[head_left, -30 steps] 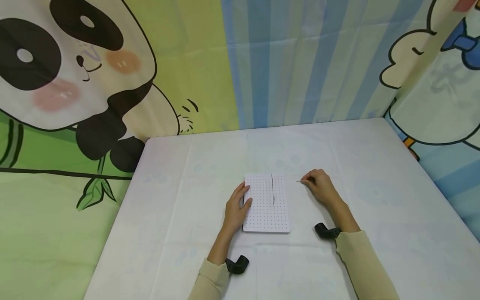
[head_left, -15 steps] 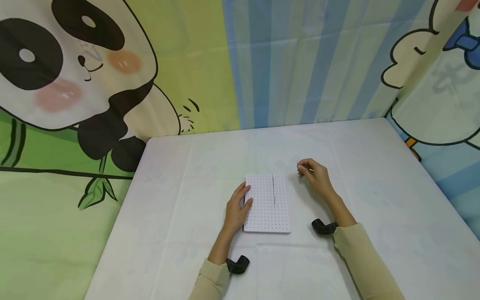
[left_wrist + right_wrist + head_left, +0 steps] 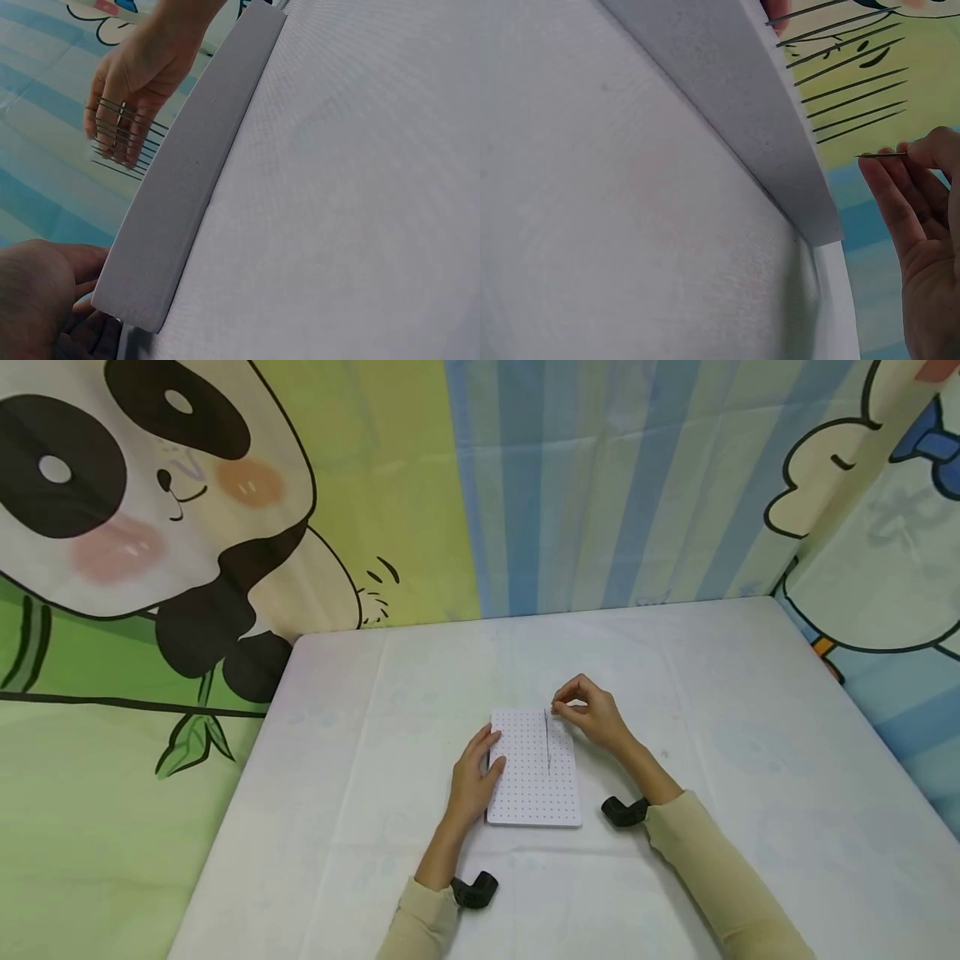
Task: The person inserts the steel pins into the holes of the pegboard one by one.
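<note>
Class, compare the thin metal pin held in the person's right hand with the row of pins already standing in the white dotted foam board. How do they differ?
The thin metal pin is pinched by the right hand in the air, clear of the white dotted foam board; the row of standing pins is stuck in that board. The held pin is single; the standing pins form a line. All look alike: slim, straight, grey.

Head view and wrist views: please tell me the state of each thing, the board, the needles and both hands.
Perforated board: flat on the table.
Row of needles: standing in the board.
Loose needle: pinched, above the board's far edge.
Right hand: pinches the loose needle.
Left hand: rests on the board's left edge.
</note>
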The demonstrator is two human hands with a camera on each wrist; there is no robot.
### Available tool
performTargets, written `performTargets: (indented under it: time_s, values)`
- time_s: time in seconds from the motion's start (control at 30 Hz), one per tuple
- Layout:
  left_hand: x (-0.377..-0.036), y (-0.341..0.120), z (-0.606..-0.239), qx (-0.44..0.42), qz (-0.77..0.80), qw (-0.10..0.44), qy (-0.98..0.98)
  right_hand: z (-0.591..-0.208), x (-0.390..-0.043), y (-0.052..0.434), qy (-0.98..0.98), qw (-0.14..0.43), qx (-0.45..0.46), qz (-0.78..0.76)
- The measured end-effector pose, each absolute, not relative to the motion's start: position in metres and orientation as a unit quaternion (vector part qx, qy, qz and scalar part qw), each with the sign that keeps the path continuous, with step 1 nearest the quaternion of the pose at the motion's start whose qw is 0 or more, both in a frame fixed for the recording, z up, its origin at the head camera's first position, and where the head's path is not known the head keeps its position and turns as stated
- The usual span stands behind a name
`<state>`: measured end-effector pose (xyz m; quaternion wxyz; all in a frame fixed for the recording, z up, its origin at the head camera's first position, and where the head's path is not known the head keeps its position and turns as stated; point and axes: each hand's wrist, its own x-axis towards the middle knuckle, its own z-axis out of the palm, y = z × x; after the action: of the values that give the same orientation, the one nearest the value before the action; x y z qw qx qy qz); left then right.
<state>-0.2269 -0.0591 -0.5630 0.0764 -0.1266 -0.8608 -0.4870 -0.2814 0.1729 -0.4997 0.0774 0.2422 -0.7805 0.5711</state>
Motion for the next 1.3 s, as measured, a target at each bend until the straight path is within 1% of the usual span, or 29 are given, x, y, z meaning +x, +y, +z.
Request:
performTargets:
  time_s: [0.17,0.5,0.57,0.83,1.3]
  values:
    - [-0.227,-0.06,-0.563,-0.131,-0.485,0.077,-0.861,-0.501,-0.284,0.167,-0.787,0.075,0.26,0.554]
    - [-0.227,-0.06,-0.562,-0.131,-0.49,0.074,-0.858,-0.5,-0.284,0.162,-0.813,0.081,0.255,0.517]
    - [-0.227,-0.06,-0.561,-0.13,-0.491,0.073,-0.858,-0.503,-0.285,0.162,-0.811,0.083,0.259,0.518]
    - [-0.226,-0.059,-0.558,-0.126,-0.492,0.073,-0.858,-0.535,-0.303,0.168,-0.82,0.083,0.254,0.507]
    - [-0.227,-0.059,-0.558,-0.125,-0.489,0.071,-0.86,-0.541,-0.306,0.17,-0.838,0.117,0.294,0.444]
